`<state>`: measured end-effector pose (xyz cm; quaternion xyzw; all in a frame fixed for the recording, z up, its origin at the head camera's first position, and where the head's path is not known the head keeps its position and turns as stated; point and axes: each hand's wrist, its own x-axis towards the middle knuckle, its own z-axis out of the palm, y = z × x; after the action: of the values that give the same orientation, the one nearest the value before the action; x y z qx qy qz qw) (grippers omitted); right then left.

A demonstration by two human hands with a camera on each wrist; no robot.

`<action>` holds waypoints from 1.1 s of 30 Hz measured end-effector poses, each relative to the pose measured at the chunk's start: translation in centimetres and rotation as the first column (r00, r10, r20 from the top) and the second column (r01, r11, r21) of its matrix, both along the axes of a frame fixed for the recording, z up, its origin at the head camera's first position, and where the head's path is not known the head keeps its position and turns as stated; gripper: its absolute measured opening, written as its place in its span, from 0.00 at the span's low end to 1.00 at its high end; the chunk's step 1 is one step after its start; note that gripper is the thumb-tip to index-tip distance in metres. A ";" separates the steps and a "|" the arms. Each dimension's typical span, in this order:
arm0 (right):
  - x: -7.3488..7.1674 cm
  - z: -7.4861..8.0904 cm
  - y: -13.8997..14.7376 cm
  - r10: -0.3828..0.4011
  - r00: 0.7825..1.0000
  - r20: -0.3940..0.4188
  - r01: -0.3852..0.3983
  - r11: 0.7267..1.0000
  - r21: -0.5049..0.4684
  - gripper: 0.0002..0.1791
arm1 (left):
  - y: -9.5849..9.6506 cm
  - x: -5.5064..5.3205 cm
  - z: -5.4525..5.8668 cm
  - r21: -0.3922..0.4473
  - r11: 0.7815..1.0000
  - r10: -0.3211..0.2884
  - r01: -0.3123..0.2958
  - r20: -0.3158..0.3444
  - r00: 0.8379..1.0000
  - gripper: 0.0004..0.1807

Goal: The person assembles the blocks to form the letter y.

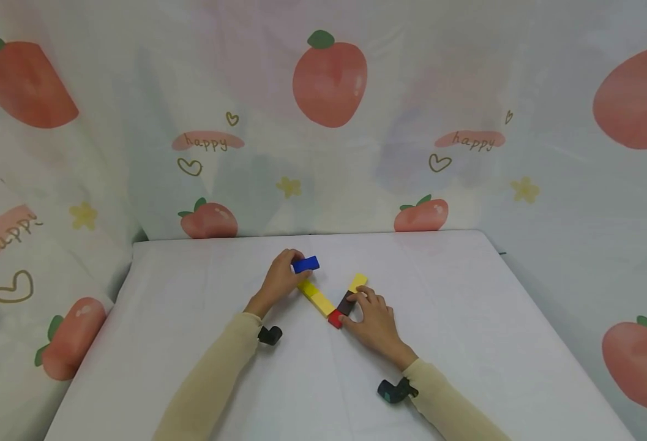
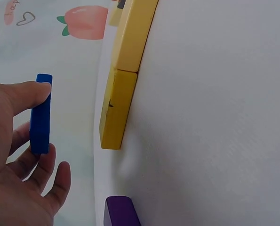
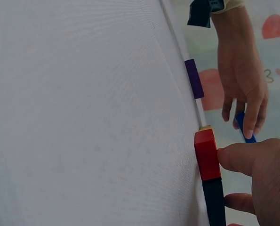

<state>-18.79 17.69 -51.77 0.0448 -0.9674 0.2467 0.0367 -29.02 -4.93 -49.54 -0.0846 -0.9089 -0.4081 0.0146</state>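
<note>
My left hand (image 1: 281, 278) pinches a blue block (image 1: 306, 264) between thumb and fingers, lifted off the table. Below it, a deep yellow block (image 2: 117, 113) touches the end of a pale yellow block (image 1: 321, 303). These join a red block (image 1: 335, 318) at the corner of a V shape. From there a black block (image 1: 346, 302) and another pale yellow block (image 1: 358, 282) form the second arm. My right hand (image 1: 375, 320) touches these, thumb against the red block and a fingertip at the black one. A purple block (image 2: 122, 212) stands on the table, hidden by my left hand in the head view.
The blocks lie on a white-covered table (image 1: 439, 294). Behind and beside it hangs a pale curtain (image 1: 356, 177) printed with peaches. A small black camera (image 1: 270, 335) sits on the left wrist, and another camera (image 1: 395, 391) on the right wrist.
</note>
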 end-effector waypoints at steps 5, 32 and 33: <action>0.0 -0.1 0.0 0.003 1.000 -0.007 -0.003 1.000 0.000 0.26 | -0.1 1.0 0.3 0.006 1.000 0.000 0.000 -0.013 1.000 0.22; -0.2 -0.1 0.1 0.001 1.000 0.000 -0.001 1.000 0.002 0.26 | -1.0 7.1 0.9 -0.005 0.997 -0.076 0.076 -0.229 0.970 0.21; -0.2 -0.1 0.1 0.001 1.000 0.003 -0.001 1.000 0.001 0.26 | -1.1 7.3 0.9 -0.003 0.997 -0.076 0.077 -0.228 0.971 0.21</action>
<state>-18.94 17.79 -51.88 0.0448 -0.9675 0.2464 0.0352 -21.76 -5.99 -48.63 -0.1658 -0.8961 -0.3986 0.1031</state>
